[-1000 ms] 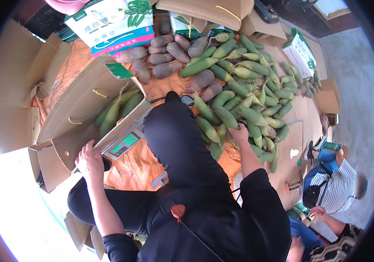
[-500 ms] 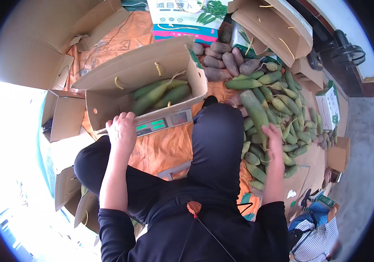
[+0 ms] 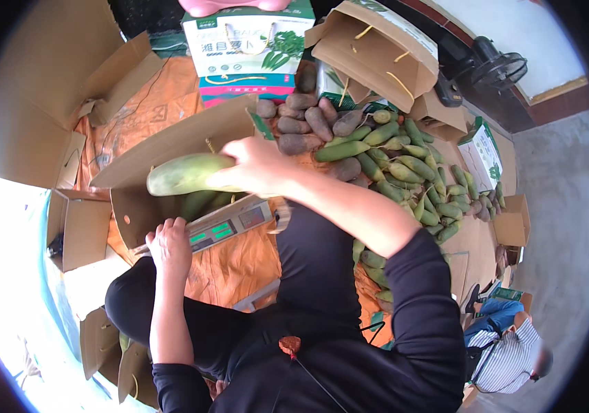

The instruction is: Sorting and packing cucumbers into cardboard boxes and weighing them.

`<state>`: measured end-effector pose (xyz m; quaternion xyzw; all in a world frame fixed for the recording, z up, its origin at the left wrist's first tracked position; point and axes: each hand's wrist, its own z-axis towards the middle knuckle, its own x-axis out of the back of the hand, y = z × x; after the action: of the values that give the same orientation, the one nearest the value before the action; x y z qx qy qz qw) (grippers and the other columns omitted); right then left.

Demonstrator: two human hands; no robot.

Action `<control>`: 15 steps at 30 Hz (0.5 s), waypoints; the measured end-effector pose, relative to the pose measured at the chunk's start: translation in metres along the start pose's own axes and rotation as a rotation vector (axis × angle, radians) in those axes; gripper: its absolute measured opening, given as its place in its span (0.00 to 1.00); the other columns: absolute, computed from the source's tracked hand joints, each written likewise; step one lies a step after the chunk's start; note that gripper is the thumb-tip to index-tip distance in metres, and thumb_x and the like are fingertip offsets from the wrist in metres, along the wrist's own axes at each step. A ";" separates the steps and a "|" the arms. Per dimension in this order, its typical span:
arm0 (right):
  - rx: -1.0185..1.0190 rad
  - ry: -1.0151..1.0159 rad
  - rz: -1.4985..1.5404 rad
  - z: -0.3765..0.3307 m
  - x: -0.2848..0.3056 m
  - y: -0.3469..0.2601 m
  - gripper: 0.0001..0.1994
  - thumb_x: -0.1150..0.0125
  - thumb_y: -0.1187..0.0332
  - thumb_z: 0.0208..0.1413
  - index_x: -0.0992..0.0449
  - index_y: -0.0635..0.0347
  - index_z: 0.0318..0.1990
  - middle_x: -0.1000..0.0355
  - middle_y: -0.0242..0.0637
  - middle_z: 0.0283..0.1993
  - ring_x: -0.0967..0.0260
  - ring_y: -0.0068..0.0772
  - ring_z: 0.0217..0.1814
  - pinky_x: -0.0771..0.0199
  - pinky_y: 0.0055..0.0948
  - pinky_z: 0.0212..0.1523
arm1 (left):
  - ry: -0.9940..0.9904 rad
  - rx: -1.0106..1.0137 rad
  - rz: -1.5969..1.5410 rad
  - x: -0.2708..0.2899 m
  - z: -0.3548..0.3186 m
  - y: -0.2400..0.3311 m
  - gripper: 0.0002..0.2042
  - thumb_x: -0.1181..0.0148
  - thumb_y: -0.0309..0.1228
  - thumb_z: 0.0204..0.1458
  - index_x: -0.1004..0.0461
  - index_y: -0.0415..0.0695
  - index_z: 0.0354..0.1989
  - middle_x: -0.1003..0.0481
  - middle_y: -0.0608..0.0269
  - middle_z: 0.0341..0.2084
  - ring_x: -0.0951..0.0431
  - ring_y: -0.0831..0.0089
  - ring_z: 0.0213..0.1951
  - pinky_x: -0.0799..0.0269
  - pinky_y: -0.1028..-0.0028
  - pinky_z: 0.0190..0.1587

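My right hand (image 3: pixel 256 167) is closed round a long green radish (image 3: pixel 186 175), holding it above an open cardboard box (image 3: pixel 129 199). More green radishes (image 3: pixel 198 203) lie inside the box, partly hidden beneath the held one. My left hand (image 3: pixel 170 244) grips the box's near left edge with curled fingers. Beneath the box, a scale (image 3: pixel 243 221) with a lit green display shows along the near side. To the right spreads a large pile of green radishes (image 3: pixel 411 168).
Dark purplish roots (image 3: pixel 318 124) lie beyond the pile. Printed cartons (image 3: pixel 246 45) and an open box with rope handles (image 3: pixel 370 58) stand at the back. A black fan (image 3: pixel 497 65) is at far right. Another person (image 3: pixel 511 351) is at lower right. Orange sheeting (image 3: pixel 226 265) covers the floor.
My right hand has carried the radish from the pile leftward to over the box, turning it sideways. My left hand stays on the box edge. The whole view has shifted.
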<state>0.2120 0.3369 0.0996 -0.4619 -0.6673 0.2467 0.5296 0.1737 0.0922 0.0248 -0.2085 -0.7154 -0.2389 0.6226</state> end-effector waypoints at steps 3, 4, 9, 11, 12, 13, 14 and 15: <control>0.139 0.039 -0.227 0.042 -0.028 0.007 0.21 0.38 0.53 0.46 0.23 0.66 0.36 0.25 0.48 0.30 0.27 0.47 0.32 0.29 0.39 0.36 | 0.000 -0.010 -0.009 -0.002 0.004 0.006 0.03 0.44 0.27 0.48 0.28 0.46 0.32 0.26 0.61 0.31 0.26 0.61 0.40 0.37 0.58 0.44; 0.221 0.083 -0.191 0.053 -0.035 0.020 0.20 0.39 0.55 0.47 0.23 0.66 0.37 0.25 0.48 0.30 0.28 0.48 0.32 0.29 0.38 0.37 | -0.005 -0.011 -0.022 -0.003 0.005 0.008 0.03 0.44 0.27 0.48 0.28 0.45 0.32 0.26 0.61 0.31 0.26 0.61 0.40 0.37 0.58 0.44; 0.338 0.191 0.181 0.016 0.015 0.013 0.12 0.39 0.63 0.48 0.22 0.63 0.33 0.26 0.46 0.27 0.26 0.35 0.29 0.29 0.30 0.33 | -0.013 0.023 -0.009 0.003 0.002 0.004 0.04 0.43 0.27 0.48 0.27 0.45 0.32 0.26 0.61 0.32 0.26 0.61 0.41 0.37 0.58 0.45; 0.294 0.195 0.265 0.008 0.056 0.044 0.10 0.43 0.66 0.56 0.24 0.60 0.42 0.24 0.31 0.36 0.28 0.21 0.35 0.29 0.22 0.32 | -0.031 0.027 0.002 0.005 0.001 0.006 0.04 0.42 0.28 0.47 0.27 0.45 0.32 0.26 0.61 0.32 0.26 0.61 0.40 0.37 0.58 0.45; 0.254 0.316 0.293 -0.001 0.076 0.054 0.09 0.42 0.68 0.54 0.23 0.62 0.39 0.24 0.34 0.32 0.27 0.22 0.32 0.29 0.23 0.32 | -0.013 0.029 0.003 0.004 0.001 0.005 0.04 0.42 0.28 0.47 0.27 0.45 0.32 0.26 0.61 0.32 0.26 0.61 0.40 0.38 0.58 0.45; 0.215 0.433 0.324 -0.010 0.096 0.065 0.09 0.40 0.69 0.51 0.22 0.64 0.37 0.24 0.37 0.28 0.27 0.23 0.28 0.29 0.24 0.31 | 0.005 0.033 0.007 0.005 0.000 0.004 0.04 0.41 0.28 0.47 0.27 0.45 0.32 0.26 0.61 0.32 0.26 0.61 0.40 0.38 0.58 0.46; 0.143 0.540 0.296 -0.021 0.118 0.084 0.09 0.41 0.69 0.52 0.22 0.64 0.37 0.24 0.36 0.28 0.27 0.23 0.29 0.29 0.23 0.32 | 0.008 0.024 -0.003 0.005 0.003 0.009 0.04 0.41 0.28 0.47 0.27 0.45 0.31 0.26 0.61 0.31 0.26 0.61 0.40 0.38 0.59 0.46; 0.076 0.638 0.275 -0.026 0.136 0.109 0.09 0.42 0.69 0.52 0.22 0.65 0.37 0.24 0.36 0.28 0.27 0.23 0.29 0.28 0.23 0.32 | 0.010 0.019 -0.002 0.006 0.004 0.010 0.04 0.41 0.28 0.47 0.27 0.45 0.31 0.26 0.61 0.31 0.26 0.61 0.40 0.38 0.59 0.46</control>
<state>0.2732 0.5007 0.0839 -0.5813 -0.3901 0.1838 0.6900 0.1757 0.1030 0.0311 -0.2007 -0.7146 -0.2335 0.6282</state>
